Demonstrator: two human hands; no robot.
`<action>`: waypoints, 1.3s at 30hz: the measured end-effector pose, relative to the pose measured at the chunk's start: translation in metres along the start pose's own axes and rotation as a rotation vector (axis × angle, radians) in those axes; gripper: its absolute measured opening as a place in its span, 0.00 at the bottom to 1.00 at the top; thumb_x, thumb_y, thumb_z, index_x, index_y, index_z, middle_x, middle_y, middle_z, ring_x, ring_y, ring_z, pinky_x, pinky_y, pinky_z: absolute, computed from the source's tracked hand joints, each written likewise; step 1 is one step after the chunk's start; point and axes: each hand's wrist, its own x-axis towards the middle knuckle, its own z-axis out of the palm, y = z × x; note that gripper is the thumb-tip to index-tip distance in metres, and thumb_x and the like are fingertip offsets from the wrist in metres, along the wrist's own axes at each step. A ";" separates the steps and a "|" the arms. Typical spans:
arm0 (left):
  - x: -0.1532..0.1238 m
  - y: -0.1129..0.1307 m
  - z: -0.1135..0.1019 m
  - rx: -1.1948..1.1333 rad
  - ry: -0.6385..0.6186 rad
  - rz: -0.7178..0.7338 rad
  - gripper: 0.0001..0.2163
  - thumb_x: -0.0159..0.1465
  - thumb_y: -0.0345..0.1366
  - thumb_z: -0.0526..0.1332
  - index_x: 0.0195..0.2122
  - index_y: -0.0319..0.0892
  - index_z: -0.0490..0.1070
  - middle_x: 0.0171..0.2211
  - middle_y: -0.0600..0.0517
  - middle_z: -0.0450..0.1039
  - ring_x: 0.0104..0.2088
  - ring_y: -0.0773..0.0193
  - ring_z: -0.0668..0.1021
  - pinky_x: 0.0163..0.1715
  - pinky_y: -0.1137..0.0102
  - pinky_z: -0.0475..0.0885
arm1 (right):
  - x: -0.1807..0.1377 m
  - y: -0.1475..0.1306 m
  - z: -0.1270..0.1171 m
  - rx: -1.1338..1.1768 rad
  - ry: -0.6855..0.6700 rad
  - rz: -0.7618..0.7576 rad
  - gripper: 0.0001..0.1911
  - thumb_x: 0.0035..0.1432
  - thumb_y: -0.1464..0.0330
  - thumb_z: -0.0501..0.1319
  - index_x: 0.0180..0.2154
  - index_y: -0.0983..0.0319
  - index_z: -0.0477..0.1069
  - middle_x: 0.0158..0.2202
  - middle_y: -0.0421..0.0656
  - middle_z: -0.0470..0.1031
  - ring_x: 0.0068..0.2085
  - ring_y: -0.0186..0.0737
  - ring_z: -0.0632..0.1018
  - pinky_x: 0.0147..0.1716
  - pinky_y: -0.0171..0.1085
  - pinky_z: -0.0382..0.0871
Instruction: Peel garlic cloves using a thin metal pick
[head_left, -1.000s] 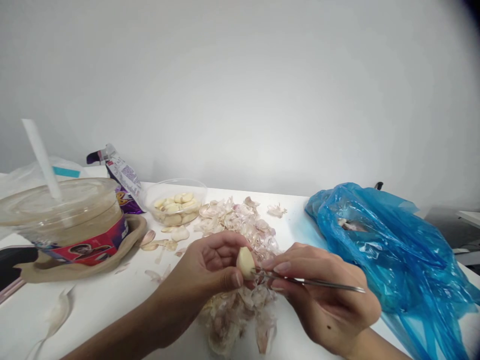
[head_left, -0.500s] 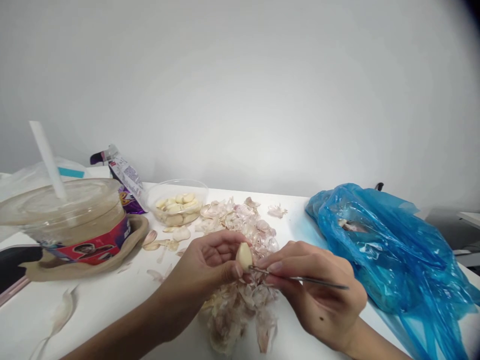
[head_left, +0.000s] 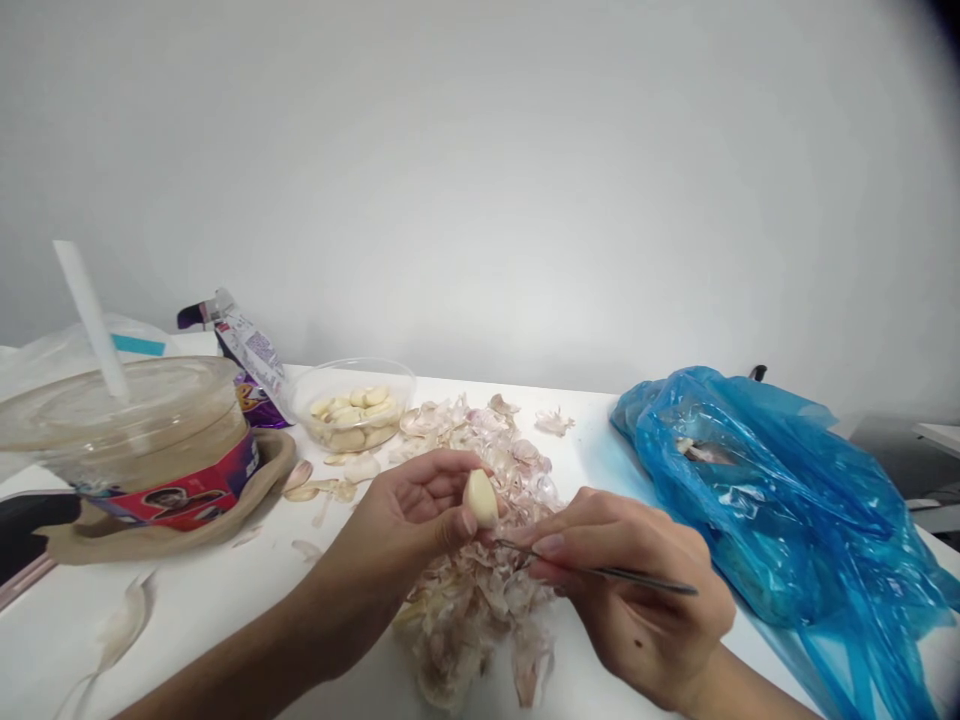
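Observation:
A pale, peeled garlic clove (head_left: 481, 499) is pinched between the thumb and fingers of my left hand (head_left: 420, 520). My right hand (head_left: 637, 580) grips a thin metal tool (head_left: 645, 579) like a pen; whether it is a small knife or a pick I cannot tell. The tool's tip points left and lies just below the clove's lower end. Under both hands spreads a heap of garlic skins (head_left: 480, 620). Behind my left hand, a clear plastic bowl (head_left: 315, 385) holds several peeled cloves (head_left: 352, 412).
At the left stands a drink cup (head_left: 172, 470) with a white straw (head_left: 90, 320) in a cardboard holder (head_left: 277, 465). A purple snack wrapper (head_left: 259, 395) lies behind it. On the right rests a blue plastic bag (head_left: 765, 500). A wall closes off the back of the white table (head_left: 247, 600).
My left hand has shifted slightly left with the clove, which has tilted. The tool's tip has come away from the clove's side to just below it.

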 end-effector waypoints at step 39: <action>0.000 -0.004 -0.004 0.046 0.022 -0.043 0.13 0.46 0.32 0.70 0.34 0.42 0.73 0.24 0.55 0.73 0.26 0.68 0.73 0.28 0.75 0.68 | -0.003 0.005 -0.002 -0.039 -0.060 0.042 0.05 0.51 0.80 0.60 0.33 0.68 0.70 0.29 0.48 0.76 0.29 0.36 0.77 0.25 0.34 0.72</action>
